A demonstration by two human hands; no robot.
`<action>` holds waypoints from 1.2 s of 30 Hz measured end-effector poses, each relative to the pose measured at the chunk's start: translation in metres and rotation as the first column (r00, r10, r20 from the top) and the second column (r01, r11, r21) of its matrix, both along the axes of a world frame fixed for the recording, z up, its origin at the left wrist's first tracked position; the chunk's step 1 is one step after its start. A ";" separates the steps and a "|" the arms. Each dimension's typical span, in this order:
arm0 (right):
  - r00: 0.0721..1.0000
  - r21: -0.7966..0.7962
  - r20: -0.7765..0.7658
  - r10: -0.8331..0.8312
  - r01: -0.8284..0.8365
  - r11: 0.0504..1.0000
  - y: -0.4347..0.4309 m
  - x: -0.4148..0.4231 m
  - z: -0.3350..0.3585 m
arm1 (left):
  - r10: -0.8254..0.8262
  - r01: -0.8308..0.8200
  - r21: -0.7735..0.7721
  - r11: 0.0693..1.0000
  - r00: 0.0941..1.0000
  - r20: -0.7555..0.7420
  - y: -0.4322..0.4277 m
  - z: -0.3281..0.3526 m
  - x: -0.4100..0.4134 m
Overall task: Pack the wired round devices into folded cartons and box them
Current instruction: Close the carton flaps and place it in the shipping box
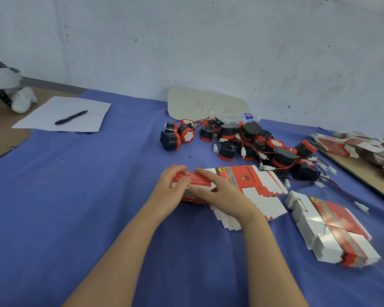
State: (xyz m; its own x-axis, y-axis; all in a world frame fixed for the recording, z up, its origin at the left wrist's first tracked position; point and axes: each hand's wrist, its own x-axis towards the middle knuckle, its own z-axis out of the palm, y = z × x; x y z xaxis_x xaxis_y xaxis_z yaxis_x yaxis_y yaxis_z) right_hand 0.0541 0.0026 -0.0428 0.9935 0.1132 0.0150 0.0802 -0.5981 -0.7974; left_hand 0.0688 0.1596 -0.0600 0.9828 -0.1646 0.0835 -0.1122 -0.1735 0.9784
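Left hand [171, 192], right hand [222, 193] both grip red-and-white folded cardboard carton [192, 180], near pile of black-and-red round wired devices [242, 140].

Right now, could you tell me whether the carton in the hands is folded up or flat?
Folded up: the carton stands as a box, gripped by the left hand and right hand, unlike the flat stack nearby.

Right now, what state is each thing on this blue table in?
Red printed cardboard carton: partly folded, gripped by left hand and right hand.
Stacks of red printed carton blanks: unfolded, flat.
Black round wired devices: loose in a heap, unpacked.
Black pen: lying on white paper sheet.
Clear plastic bottle: lying on its side.
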 end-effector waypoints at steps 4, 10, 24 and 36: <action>0.994 0.057 0.089 -0.058 0.053 0.997 -0.001 0.001 0.000 | 0.004 -0.006 -0.067 0.998 1.000 -0.029 0.004 0.002 0.000; 0.994 0.039 0.101 -0.034 0.031 0.999 0.004 0.001 0.000 | 0.044 -0.043 -0.015 0.999 0.997 0.070 0.001 0.001 -0.002; 0.979 0.091 -0.143 -0.146 0.160 0.983 0.010 0.004 0.001 | 0.152 -0.163 0.128 0.978 0.984 0.091 -0.004 -0.007 0.001; 0.927 0.459 -0.335 -0.168 0.316 0.830 0.015 0.004 0.003 | 0.208 -0.203 0.096 0.974 0.977 -0.046 -0.012 -0.006 -0.001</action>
State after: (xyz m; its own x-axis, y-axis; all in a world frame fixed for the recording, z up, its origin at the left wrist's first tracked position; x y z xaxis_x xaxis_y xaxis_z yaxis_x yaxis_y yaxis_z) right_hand 0.0578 0.0177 -0.0400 0.9600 -0.0813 -0.2681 -0.2747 -0.0861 -0.9577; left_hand 0.0683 0.1474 -0.0657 0.9991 0.0372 0.0222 -0.0111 -0.2753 0.9613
